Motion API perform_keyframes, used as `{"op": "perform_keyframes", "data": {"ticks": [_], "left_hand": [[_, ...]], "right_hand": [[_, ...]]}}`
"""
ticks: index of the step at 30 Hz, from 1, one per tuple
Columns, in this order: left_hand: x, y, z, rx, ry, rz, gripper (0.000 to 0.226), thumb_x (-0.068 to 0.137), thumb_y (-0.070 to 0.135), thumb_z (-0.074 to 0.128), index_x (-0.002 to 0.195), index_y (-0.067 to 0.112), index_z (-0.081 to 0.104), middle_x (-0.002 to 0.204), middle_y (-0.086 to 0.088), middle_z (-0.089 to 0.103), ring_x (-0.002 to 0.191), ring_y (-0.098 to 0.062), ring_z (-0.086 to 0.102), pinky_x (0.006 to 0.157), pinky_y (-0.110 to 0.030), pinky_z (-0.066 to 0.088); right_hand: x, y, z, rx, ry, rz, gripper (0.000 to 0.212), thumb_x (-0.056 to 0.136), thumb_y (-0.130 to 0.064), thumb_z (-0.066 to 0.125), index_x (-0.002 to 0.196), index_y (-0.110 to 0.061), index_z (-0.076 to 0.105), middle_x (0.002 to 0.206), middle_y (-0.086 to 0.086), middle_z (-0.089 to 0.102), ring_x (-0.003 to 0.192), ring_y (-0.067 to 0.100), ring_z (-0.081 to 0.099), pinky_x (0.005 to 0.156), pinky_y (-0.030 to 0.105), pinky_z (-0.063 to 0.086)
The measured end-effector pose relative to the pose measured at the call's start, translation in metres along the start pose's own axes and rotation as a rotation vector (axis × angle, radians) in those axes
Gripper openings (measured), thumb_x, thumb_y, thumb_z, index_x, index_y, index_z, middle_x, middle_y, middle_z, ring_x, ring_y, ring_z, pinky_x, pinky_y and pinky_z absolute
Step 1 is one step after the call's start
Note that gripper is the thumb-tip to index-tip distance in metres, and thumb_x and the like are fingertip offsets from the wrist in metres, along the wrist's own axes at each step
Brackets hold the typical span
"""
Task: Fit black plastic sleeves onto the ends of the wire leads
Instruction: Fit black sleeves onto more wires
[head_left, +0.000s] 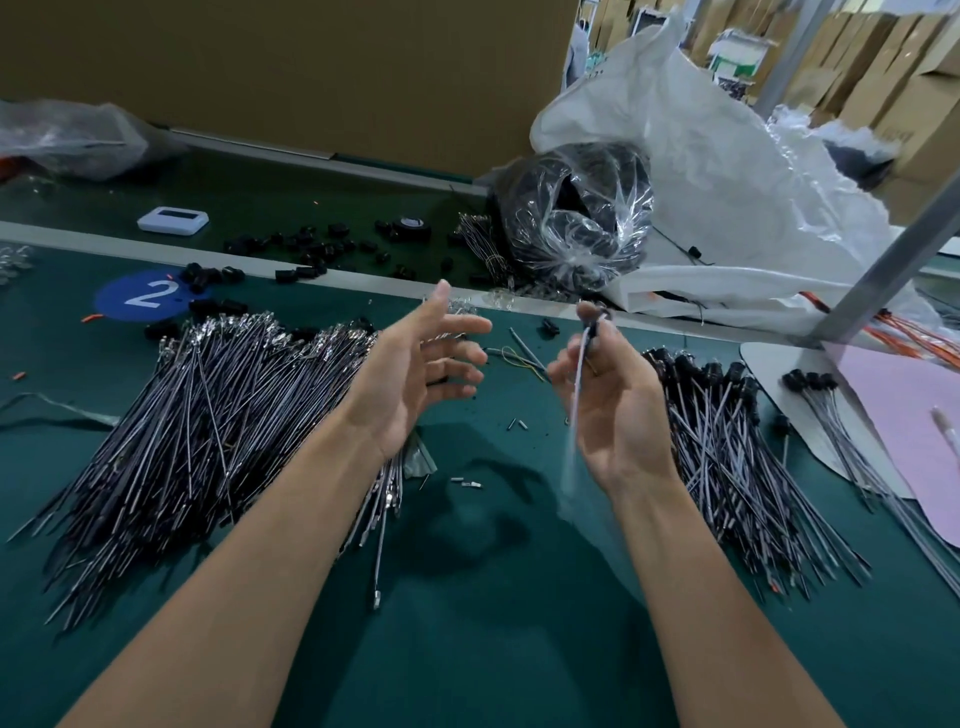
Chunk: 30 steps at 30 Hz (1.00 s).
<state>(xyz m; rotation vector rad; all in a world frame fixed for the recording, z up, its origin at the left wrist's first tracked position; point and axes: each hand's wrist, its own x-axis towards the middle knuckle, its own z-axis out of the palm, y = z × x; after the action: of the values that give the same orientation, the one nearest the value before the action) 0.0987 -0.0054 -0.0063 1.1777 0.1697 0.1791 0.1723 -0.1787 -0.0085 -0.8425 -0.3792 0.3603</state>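
- Right hand (618, 410) is pinching a wire lead (579, 384) upright, centre frame, black sleeve (597, 319) at its tip.
- Left hand (431, 364) is hovering open, empty.
- Bare leads (208, 405) are lying left, sleeved leads (727, 431) right, likely for sorting.

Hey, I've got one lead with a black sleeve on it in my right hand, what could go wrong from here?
1. The right hand holds the wire lead only near its top, and the lower part is blurred; it might slip free.
2. Whether the black sleeve is fully seated cannot be told; it may work off.
3. Tossed carelessly, it could land in the unsleeved pile on the left instead of the sleeved pile on the right.
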Motion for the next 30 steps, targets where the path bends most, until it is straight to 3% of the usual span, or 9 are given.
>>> {"op": "perform_keyframes", "data": {"ticks": [4, 9, 12, 17, 24, 30], "left_hand": [[0.001, -0.001, 0.008, 0.109, -0.046, 0.091, 0.053, 0.072, 0.051, 0.069, 0.103, 0.009, 0.074, 0.088, -0.004, 0.072, 0.073, -0.015, 0.065, 0.070, -0.027, 0.055], [0.003, -0.009, 0.011, 0.137, -0.050, 0.089, 0.030, 0.067, 0.024, 0.077, 0.092, 0.009, 0.076, 0.081, -0.009, 0.074, 0.074, -0.020, 0.069, 0.080, -0.034, 0.058], [0.004, -0.009, 0.009, 0.036, -0.002, 0.129, 0.031, 0.063, 0.018, 0.077, 0.092, 0.007, 0.075, 0.085, -0.008, 0.076, 0.078, -0.015, 0.070, 0.076, -0.026, 0.059], [0.004, -0.008, 0.010, 0.013, 0.115, 0.234, 0.035, 0.058, 0.022, 0.081, 0.092, 0.013, 0.076, 0.092, -0.009, 0.076, 0.090, -0.018, 0.072, 0.077, -0.021, 0.056], [0.000, -0.013, 0.022, 0.141, 0.093, 0.327, 0.031, 0.062, 0.020, 0.081, 0.093, 0.018, 0.074, 0.082, -0.004, 0.077, 0.074, -0.009, 0.071, 0.071, -0.016, 0.053], [-0.002, -0.011, 0.022, 0.099, 0.096, 0.310, 0.023, 0.063, 0.024, 0.081, 0.085, 0.017, 0.078, 0.089, -0.007, 0.077, 0.083, -0.015, 0.071, 0.076, -0.024, 0.057]], "right_hand": [[-0.001, 0.010, 0.006, -0.417, -0.107, 0.020, 0.044, 0.081, -0.019, 0.066, 0.122, -0.008, 0.056, 0.068, 0.000, 0.067, 0.063, 0.010, 0.061, 0.069, 0.021, 0.052], [-0.004, 0.018, 0.008, -0.621, -0.138, 0.018, 0.049, 0.078, -0.014, 0.071, 0.123, -0.009, 0.053, 0.064, -0.002, 0.068, 0.060, 0.010, 0.063, 0.069, 0.021, 0.053], [-0.005, 0.017, 0.007, -0.658, -0.111, 0.066, 0.048, 0.078, -0.012, 0.073, 0.122, -0.006, 0.055, 0.070, 0.002, 0.073, 0.062, 0.013, 0.067, 0.070, 0.024, 0.056], [-0.005, 0.016, 0.008, -0.738, -0.106, 0.094, 0.006, 0.085, -0.003, 0.069, 0.087, -0.009, 0.071, 0.069, 0.005, 0.074, 0.056, 0.014, 0.066, 0.060, 0.020, 0.053], [-0.007, 0.017, 0.012, -0.693, -0.092, -0.012, 0.013, 0.088, 0.000, 0.065, 0.080, -0.008, 0.072, 0.062, 0.003, 0.071, 0.053, 0.010, 0.064, 0.057, 0.018, 0.051], [-0.007, 0.018, 0.012, -0.685, -0.088, -0.023, 0.010, 0.087, 0.001, 0.066, 0.083, -0.006, 0.072, 0.063, 0.003, 0.072, 0.055, 0.011, 0.066, 0.058, 0.019, 0.053]]}}
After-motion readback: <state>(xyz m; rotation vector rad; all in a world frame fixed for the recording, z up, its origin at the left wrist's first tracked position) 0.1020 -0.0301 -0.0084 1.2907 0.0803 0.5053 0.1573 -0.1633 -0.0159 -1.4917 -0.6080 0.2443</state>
